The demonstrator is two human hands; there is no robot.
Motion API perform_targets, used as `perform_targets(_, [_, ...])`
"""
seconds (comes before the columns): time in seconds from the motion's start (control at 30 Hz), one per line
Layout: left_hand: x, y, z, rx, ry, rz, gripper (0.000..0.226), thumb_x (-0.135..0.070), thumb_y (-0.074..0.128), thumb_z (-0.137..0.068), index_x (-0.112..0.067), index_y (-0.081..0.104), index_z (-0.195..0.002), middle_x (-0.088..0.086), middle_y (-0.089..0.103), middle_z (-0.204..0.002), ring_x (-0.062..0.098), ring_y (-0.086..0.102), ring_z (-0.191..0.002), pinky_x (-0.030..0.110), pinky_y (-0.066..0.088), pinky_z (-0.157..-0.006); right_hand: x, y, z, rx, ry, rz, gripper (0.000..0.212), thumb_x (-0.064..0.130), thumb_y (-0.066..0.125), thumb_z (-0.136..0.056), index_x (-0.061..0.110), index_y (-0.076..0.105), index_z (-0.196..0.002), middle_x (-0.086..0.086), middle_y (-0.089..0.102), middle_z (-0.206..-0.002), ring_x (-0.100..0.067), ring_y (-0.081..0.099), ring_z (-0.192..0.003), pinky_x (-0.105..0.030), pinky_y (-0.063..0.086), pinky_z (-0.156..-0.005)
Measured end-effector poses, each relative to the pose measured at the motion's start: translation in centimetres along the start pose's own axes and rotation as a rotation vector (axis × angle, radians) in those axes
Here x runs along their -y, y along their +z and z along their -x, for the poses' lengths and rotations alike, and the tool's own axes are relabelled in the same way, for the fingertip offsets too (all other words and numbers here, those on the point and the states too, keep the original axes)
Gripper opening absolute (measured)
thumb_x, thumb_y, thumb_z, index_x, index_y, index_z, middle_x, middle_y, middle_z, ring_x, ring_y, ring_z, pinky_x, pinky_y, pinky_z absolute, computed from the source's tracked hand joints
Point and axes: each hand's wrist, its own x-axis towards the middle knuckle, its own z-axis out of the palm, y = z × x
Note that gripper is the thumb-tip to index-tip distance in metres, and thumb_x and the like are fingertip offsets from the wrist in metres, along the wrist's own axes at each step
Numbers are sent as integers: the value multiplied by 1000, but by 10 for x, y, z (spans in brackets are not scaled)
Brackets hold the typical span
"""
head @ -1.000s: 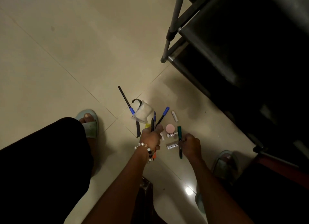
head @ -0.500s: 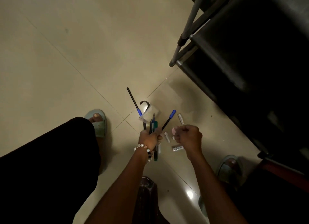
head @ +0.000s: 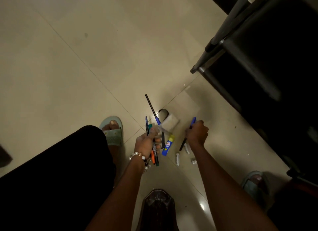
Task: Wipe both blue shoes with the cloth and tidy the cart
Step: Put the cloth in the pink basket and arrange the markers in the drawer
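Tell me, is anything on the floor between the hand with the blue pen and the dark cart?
Nothing visible. The right hand grips the blue pen, and only bare floor tile lies between it and the cart up to the right.

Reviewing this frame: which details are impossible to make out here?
Head view only:
- Cart shelves: too dark to see any contents.
- Blue shoes and cloth: not identifiable.
- Pens in the left hand: count hidden by fingers.
- Small white items on the floor: too small to identify.
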Motion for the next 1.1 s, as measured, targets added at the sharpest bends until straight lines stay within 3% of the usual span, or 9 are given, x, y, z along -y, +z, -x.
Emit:
perform_targets(0.13, [-11, 4, 2, 41, -30, 48, 47, -54, 57, -84, -8, 61, -84, 7, 58, -65, 19, 49, -49, 27, 43, -49, 10, -27, 21, 106, -46, -263, 19, 6, 76, -72, 13, 60, -67, -12, 68, -80, -29, 68, -75, -38, 57, -72])
perform_targets(0.27, [-20, 5, 0, 8, 5, -123, 65, -73, 44, -80, -13, 70, -80, 13, 71, -79, 31, 65, -68, 41, 57, -68, 39, -49, 66, 428, -239, -398, 18, 13, 80, -71, 8, 63, -69, -2, 67, -62, -12, 63, -53, -18, 47, -49])
perform_targets(0.43, [-40, -9, -6, -15, 5, -19, 43, -50, 70, -78, -7, 63, -74, 8, 57, -64, 23, 53, -52, 40, 52, -59, 85, -17, 50, 192, -326, -315, 20, 22, 76, -78, 6, 65, -73, -5, 69, -73, -16, 65, -68, -24, 51, -63])
perform_targets(0.6, [-51, -30, -23, -105, 32, 209, 29, -35, 65, -88, -12, 52, -76, -3, 44, -49, 13, 38, -37, 22, 36, -42, 110, 44, 33, 236, -566, 301, 20, 19, 67, -86, 2, 64, -96, -18, 66, -100, -33, 63, -94, -35, 50, -78])
perform_targets(0.73, [-44, -50, -35, -219, 65, 179, 71, -30, 75, -80, -8, 31, -131, -2, 46, -50, 11, 38, -36, 22, 36, -39, 108, 68, 42, 133, -776, 711, 17, 0, 50, -92, 1, 57, -108, -15, 65, -107, -27, 65, -96, -35, 51, -79])
perform_targets(0.83, [-43, -47, -28, -240, 67, 136, 60, -23, 73, -82, -15, 34, -128, 2, 45, -55, 11, 37, -35, 21, 36, -38, 104, 67, 41, 205, -830, 770, 23, -5, 48, -91, -1, 54, -113, -16, 62, -113, -27, 62, -103, -32, 49, -82])
perform_targets(0.97, [-45, -36, -14, -285, 44, 203, 65, -16, 69, -84, -27, 30, -134, 2, 43, -54, 12, 36, -35, 20, 35, -38, 106, 52, 39, 261, -669, 402, 19, 8, 58, -85, 1, 62, -103, -15, 66, -101, -30, 63, -97, -34, 49, -79])
perform_targets(1.03, [-56, -28, 6, -285, 44, 177, 23, -16, 65, -88, -17, 45, -100, 4, 41, -57, 13, 35, -39, 20, 33, -40, 108, 32, 48, 287, -536, 41, 22, 12, 65, -81, 6, 69, -101, -12, 70, -87, -25, 64, -86, -33, 52, -77])
perform_targets(1.1, [-67, -21, 29, -261, 41, 145, 28, -17, 62, -91, -18, 38, -76, 4, 40, -58, 14, 34, -42, 21, 32, -44, 104, -2, 65, 309, -455, -249, 18, 13, 70, -79, 15, 72, -97, -6, 66, -72, -18, 59, -68, -28, 49, -69])
